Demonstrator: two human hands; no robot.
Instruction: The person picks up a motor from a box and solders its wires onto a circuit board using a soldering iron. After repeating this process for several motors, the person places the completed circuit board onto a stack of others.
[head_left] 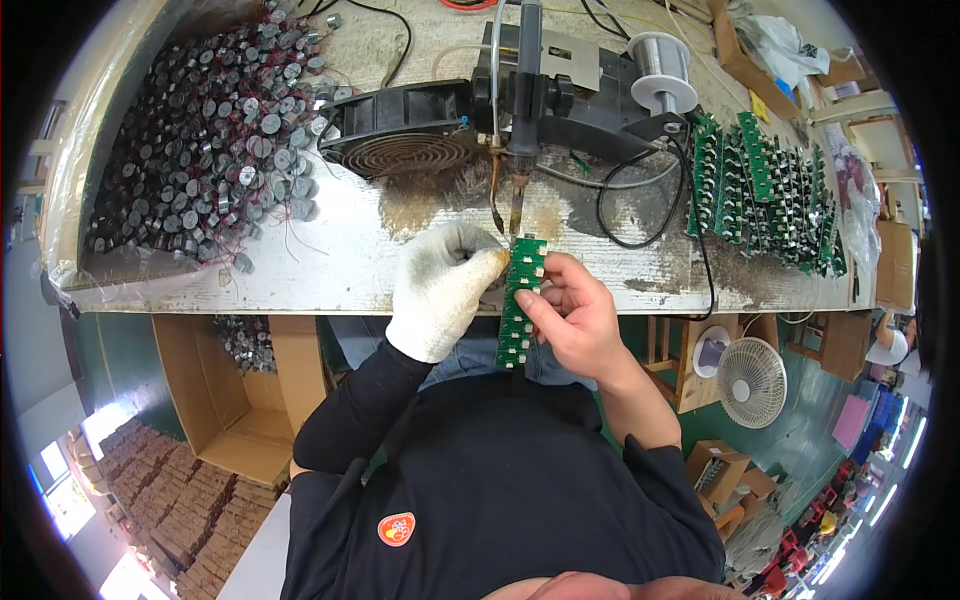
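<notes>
Okay, clock face laid over the whole view, 12 at the top: we've got the green circuit board (516,322) just about at the centre, a long narrow strip running roughly from 12 to 6, its lower end reaching past the front edge of the bench (350,240). We mark the right hand (580,315) on the board's 3 o'clock side, gripping it, thumb pressed on the face and fingers bent around behind. The left hand (438,290), in a whitish glove, sits at the board's 9 o'clock; its fingers are curled in, tips right at the board's edge near the upper end (we can't tell whether they pinch the edge or some small piece). A soldering iron (522,140) points down from 12, tip close to that upper end; we can't make out contact.

Around them, quickly: a heap of small round metal parts (225,150) with red wires at 10, a black fan (400,140) at 11, a spool of wire (662,60) at 1, rows of more green boards (762,180) at 2. Below bench level we log a cardboard box (245,440) at 8 and a white fan (752,385) between 3 and 4.
</notes>
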